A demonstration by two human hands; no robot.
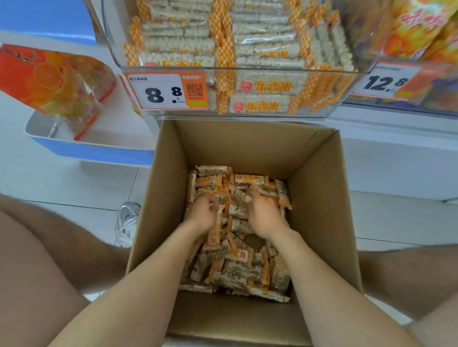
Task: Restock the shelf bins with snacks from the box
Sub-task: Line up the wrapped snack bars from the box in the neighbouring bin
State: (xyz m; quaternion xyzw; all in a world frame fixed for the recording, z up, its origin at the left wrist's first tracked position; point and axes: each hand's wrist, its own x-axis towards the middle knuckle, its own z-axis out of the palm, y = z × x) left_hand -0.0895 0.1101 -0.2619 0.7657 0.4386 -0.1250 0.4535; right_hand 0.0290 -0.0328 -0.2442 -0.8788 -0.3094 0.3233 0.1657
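At the far left a side tray holds orange bags (51, 83), no part of this job as far as I can judge, and a white shoe (127, 223) rests on the floor just beside the box (156, 201). The box stands open on the floor between the person's knees, right below the clear bin (284, 69). Inside it the left hand (202, 213) is dug into the snacks (239, 271), its fingers curled round a few wrapped bars. Just right of it the right hand (263, 216) is sunk in the same heap, fingers likewise curled and gripping bars, so both hands look to be gathering one load. The heap covers most of the box floor, with a small bare patch near the wrists, so plenty is left to move. The bin above, marked by a tag (168, 91) reading 8.8, is already stacked to near its rim with the same bars in tidy rows; little room seems left there. Further right a second bin holds yellow packets (425, 23), a different product. I judge the restocking well advanced but not finished.
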